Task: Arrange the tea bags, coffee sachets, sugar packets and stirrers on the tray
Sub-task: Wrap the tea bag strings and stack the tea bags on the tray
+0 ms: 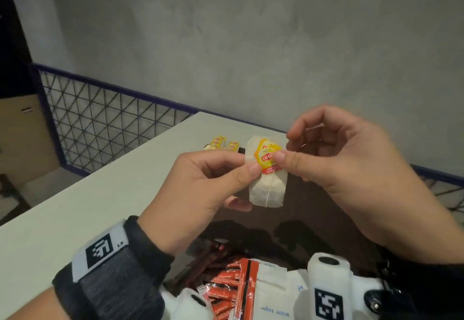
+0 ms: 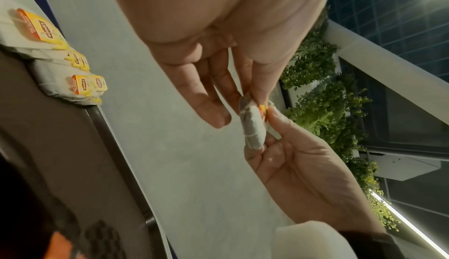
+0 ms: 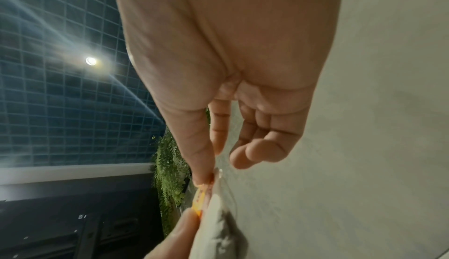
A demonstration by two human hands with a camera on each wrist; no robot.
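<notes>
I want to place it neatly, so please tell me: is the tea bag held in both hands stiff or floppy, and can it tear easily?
The tea bag looks like thin paper, so it probably flops and tears if pulled. The left hand and right hand pinch only its top, and it hangs, so it is likely light.

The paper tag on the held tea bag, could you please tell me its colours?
The tag is yellow with a red band and white lettering, clearest in the head view.
</notes>
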